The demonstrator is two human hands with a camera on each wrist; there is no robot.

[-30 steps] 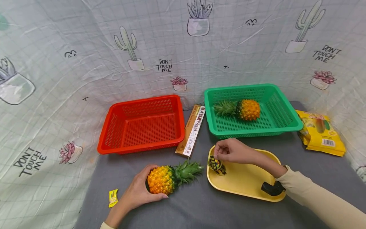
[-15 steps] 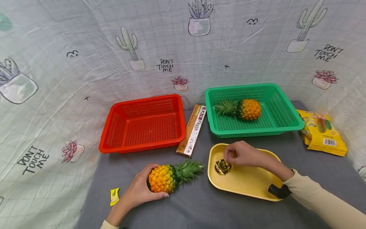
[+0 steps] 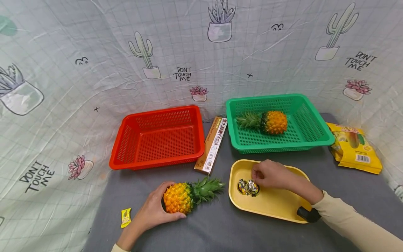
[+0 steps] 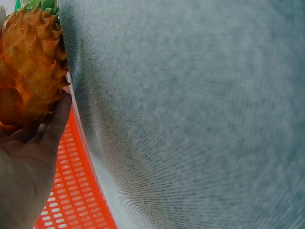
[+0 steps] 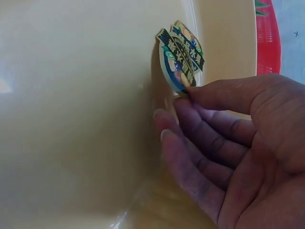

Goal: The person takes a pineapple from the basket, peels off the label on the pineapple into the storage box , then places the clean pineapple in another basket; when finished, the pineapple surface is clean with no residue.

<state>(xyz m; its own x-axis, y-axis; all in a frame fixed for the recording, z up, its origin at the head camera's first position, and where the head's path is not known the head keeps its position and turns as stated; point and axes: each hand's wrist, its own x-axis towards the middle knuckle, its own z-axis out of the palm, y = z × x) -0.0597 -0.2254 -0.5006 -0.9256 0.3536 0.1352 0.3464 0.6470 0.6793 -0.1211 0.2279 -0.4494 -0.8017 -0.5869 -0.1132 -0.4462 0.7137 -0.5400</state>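
Observation:
My left hand (image 3: 154,207) grips the yellow-orange body of a pineapple (image 3: 178,197) lying on the grey cloth, its green crown pointing right. In the left wrist view, fingers curl around the spiky pineapple (image 4: 31,67). Over the yellow tray (image 3: 277,204), my right hand (image 3: 273,175) pinches a round sticker (image 3: 253,188) with a dark banner across it between thumb and fingers. A second, similar sticker (image 3: 241,187) is at the tray's left side, partly overlapped by the first. The right wrist view shows the held sticker (image 5: 175,67) tilted up on edge, with the other sticker (image 5: 194,46) behind it.
Behind are a red basket (image 3: 165,162) and a green basket (image 3: 283,144) with another pineapple (image 3: 275,122) inside. A pasta box (image 3: 211,145) lies between them. A yellow bag (image 3: 355,148) sits far right, a small yellow packet (image 3: 126,217) at left.
My right hand has moved rightward over the tray with the pinched sticker, whose face now catches the light. The left hand stays on the pineapple.

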